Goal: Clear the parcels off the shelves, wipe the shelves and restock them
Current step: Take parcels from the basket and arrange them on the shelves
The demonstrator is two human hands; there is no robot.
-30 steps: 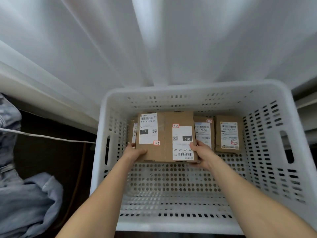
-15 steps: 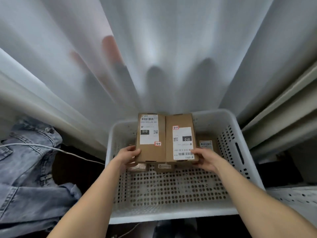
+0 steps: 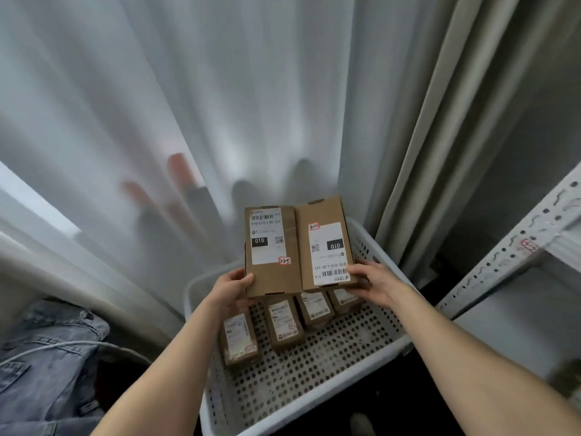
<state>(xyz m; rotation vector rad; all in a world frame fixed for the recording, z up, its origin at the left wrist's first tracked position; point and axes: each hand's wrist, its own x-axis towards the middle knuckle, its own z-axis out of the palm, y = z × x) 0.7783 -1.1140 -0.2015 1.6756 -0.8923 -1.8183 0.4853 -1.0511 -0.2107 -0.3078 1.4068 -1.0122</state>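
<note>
I grip the left carton (image 3: 272, 251) in my left hand (image 3: 231, 286) and the right carton (image 3: 325, 243) in my right hand (image 3: 372, 280), mid-frame over the perforated basket (image 3: 393, 344); I'd squeeze them together, keep them level, and head for the shelf rack (image 3: 509, 250) at frame right.

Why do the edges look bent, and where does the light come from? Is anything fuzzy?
Head view: soft light glows through the sheer curtain, backlighting the scene; the shapes behind it are smeared; the wide lens bows the shelf frame and forearms; labels on the held parcels read sharp, the loose parcels in the basket softer; the floor is near black.
</note>
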